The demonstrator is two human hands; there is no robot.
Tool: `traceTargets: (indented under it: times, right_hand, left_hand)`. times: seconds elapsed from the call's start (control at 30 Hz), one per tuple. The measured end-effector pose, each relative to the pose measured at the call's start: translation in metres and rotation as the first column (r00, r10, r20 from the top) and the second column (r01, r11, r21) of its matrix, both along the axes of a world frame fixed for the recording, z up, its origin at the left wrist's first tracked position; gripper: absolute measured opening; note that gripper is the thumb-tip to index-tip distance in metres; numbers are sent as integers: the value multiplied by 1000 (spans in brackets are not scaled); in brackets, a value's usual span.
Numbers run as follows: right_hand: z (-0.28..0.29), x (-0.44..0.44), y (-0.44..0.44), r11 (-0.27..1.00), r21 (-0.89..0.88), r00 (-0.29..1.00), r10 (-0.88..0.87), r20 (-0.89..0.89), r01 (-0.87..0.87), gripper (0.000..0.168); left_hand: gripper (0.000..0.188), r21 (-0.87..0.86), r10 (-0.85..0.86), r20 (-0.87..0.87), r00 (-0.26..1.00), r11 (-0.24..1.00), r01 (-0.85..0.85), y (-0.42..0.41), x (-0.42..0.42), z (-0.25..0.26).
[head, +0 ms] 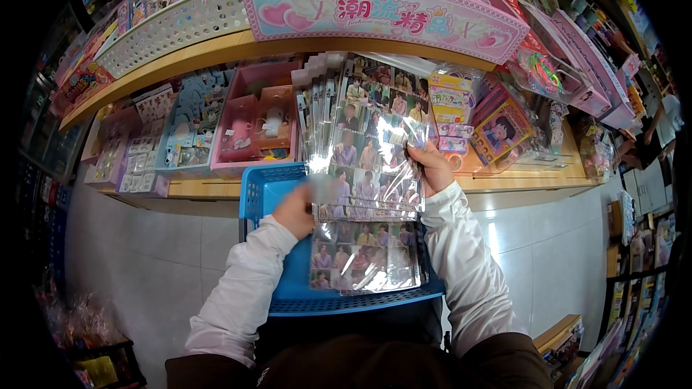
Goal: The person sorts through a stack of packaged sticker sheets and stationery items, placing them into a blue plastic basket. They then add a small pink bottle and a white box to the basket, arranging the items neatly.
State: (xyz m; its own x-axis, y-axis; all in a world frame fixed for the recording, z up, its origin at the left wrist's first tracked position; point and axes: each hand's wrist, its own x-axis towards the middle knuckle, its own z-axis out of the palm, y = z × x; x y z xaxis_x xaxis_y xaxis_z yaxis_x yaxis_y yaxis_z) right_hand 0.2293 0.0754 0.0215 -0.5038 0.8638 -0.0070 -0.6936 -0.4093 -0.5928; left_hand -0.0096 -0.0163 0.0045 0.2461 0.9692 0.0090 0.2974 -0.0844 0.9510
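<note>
My right hand point(435, 167) pinches the right edge of a glossy photo sheet in a clear plastic sleeve point(357, 146), printed with rows of small pictures of people. At the left edge of these sheets is my left hand point(294, 208), blurred at the thumb, with its fingers partly hidden. Behind and left of the front sheet, more sleeved packs point(319, 102) fan out in a row at the shelf. Below my hands a blue plastic basket point(281, 286) with perforated sides lies against my front. Another sleeved photo sheet point(362, 259) is over the basket, overlapped by the upper ones.
A wooden shelf edge point(178, 75) curves above, bearing a white perforated basket point(178, 32) and a pink display box point(378, 16). Below it are a pink bin point(227, 159), a light-blue bin point(186, 167) and boxed toys point(503, 129). Another person point(657, 129) is at far right.
</note>
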Motion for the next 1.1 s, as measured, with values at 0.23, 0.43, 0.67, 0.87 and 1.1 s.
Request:
traceTargets:
  times: [0.23, 0.43, 0.67, 0.87, 1.1]
  right_hand:
    - [-6, 0, 1, 996, 41, 997, 75, -13, -74, 39]
    - [4, -6, -6, 997, 41, 993, 65, 96, -69, 40]
    - [6, -14, -9, 995, 46, 963, 68, 262, -83, 33]
    - [10, -20, -13, 997, 54, 957, 43, 286, -61, 34]
    - [-2, -21, -16, 946, 325, 785, -216, 580, 20, 35]
  left_hand:
    - [19, -278, 436, 416, 798, 897, -345, 12, -31, 8]
    - [17, -238, 523, 648, 554, 829, -506, 15, -28, 6]
    - [26, -152, 412, 696, 589, 885, -440, 14, -20, 4]
    - [41, 0, 340, 615, 711, 902, -431, 12, -14, 4]
    - [42, -7, 362, 616, 699, 890, -455, 10, -9, 13]
